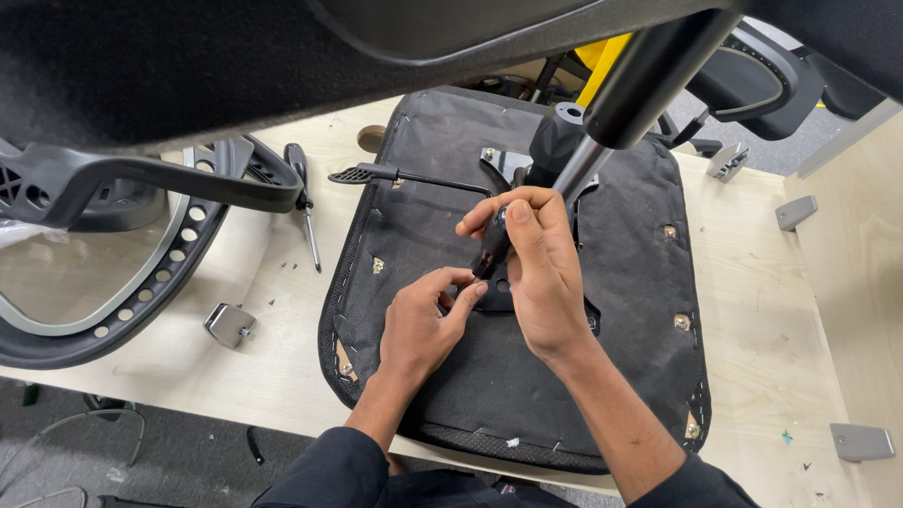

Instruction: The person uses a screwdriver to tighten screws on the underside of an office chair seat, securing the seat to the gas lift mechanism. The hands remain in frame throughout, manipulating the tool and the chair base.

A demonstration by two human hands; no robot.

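1. Head view: our right hand (540,271) grips a black-handled screwdriver (493,249) over the upturned black fabric chair seat (536,381) on the plywood bench (776,373).
2. Our left hand (421,325) pinches at its tip; we judge a slip could strip the screw or jab those fingers.

Two hands (424,325) (537,271), one seat pan (634,308), two screwdrivers (302,204) (491,251), three metal brackets (230,324) (796,212) (862,441).

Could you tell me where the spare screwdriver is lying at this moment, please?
The screwdriver lies on the wooden table, left of the upturned seat cushion, beside the chair backrest frame.
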